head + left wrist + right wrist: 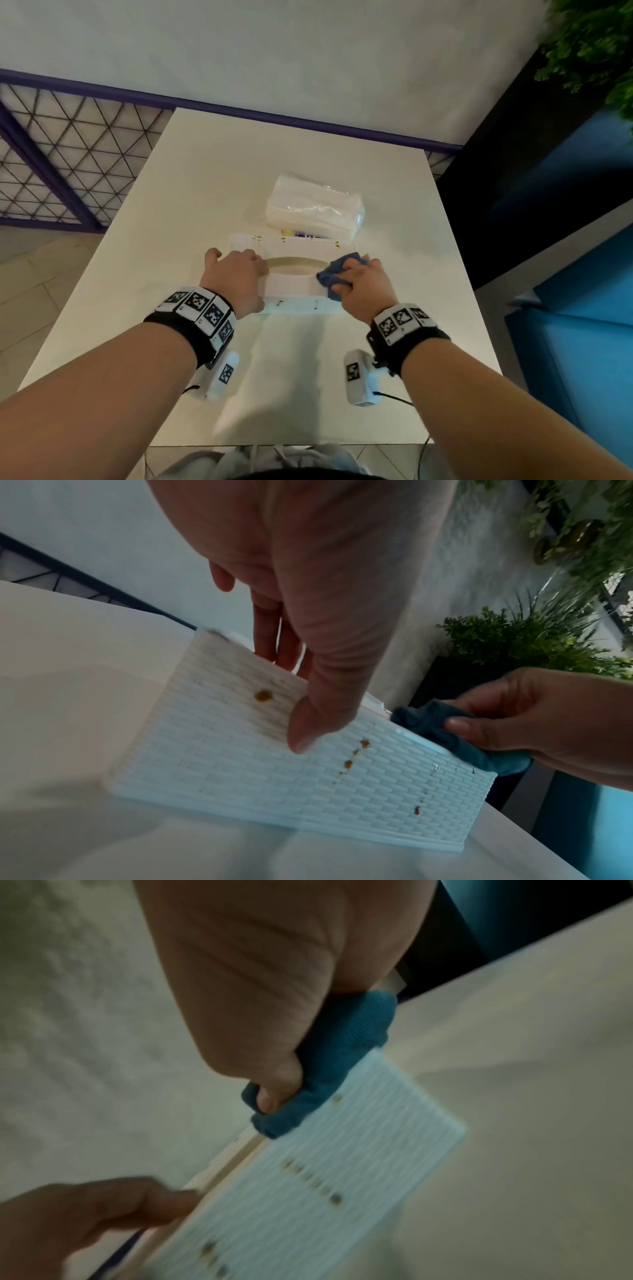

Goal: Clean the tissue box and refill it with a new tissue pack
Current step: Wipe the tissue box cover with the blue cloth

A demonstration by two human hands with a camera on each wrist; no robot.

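Note:
A white woven-pattern tissue box (294, 286) lies in the middle of the white table (308, 377), its oval slot facing up. Brown stains (263, 696) dot its near wall. My left hand (239, 270) grips the box's left end, with the thumb (304, 731) on the near wall and the fingers over the top. At the box's right end, my right hand (359, 284) holds a bunched blue cloth (334, 277) against the top edge. The cloth (342, 1047) also wraps that corner in the right wrist view. A clear-wrapped tissue pack (315, 205) sits just behind the box.
A purple-framed grid rail (61, 150) stands beyond the table's left and far edges. A blue seat (582, 342) stands to the right. Green plants (596, 44) hang at the upper right. The near part of the table holds only the shadows of my arms.

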